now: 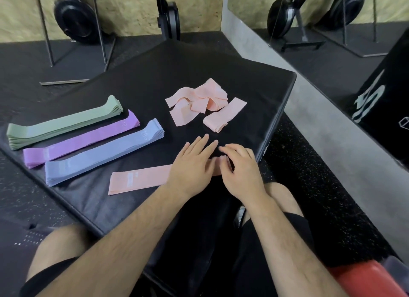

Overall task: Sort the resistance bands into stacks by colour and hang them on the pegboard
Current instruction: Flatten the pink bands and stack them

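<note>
A flat pink band (137, 179) lies near the front of the black pad (155, 80). My left hand (191, 166) rests palm down on its right part, fingers spread. My right hand (240, 170) curls its fingers over the band's right end, pressing it down. To the left lie three neat stacks side by side: green bands (64, 124), purple bands (81, 139) and blue bands (104, 153). Behind my hands sits a loose heap of pink bands (199, 102), crumpled and overlapping. No pegboard is in view.
The pad sits on a speckled black gym floor (309, 175). A grey concrete ledge (321, 119) runs along the right. Black weight plates (75, 18) and metal rack legs stand at the back wall. A red object (363, 279) lies by my right knee.
</note>
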The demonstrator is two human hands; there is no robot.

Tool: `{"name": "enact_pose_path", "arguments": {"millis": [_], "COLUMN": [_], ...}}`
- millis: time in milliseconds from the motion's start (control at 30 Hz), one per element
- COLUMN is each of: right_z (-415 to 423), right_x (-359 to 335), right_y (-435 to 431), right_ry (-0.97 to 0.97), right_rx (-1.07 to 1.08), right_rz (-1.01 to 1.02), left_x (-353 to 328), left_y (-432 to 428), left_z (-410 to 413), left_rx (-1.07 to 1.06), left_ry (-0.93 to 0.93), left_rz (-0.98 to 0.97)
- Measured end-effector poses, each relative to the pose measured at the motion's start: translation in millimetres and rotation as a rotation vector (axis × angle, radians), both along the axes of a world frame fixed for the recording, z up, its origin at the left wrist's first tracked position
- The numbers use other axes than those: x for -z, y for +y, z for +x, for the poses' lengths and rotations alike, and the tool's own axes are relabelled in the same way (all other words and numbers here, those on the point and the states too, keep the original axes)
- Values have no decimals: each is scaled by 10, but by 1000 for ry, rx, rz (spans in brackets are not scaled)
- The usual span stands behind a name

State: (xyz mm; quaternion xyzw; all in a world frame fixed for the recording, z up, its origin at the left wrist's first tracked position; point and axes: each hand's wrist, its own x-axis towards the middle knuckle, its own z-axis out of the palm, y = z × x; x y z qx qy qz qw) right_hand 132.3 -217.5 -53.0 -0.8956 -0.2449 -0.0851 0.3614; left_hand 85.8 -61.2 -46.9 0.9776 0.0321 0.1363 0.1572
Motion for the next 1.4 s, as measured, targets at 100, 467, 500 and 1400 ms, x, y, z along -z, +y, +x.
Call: {"name": "enact_pose_path", "arguments": {"millis": [100,467,500,1400], "right_z": [183,800,812,-1416], "right_x": [-13,-76,-78,-426], "right_y": [70,371,390,126], "right_ry": [65,192,208,415], "right_rx": [10,-38,-36,-251], "right_rz": [7,39,67,545], "left_x": [-67,-21,-19,-517], "left_y": [4,69,68,-61], "left_z": [268,854,876,-1522], "left_rx": [-25,-93,-99,-155], "left_ry": [7,15,-14,-260], "left_rz": [-70,-334,-367,-845]}}
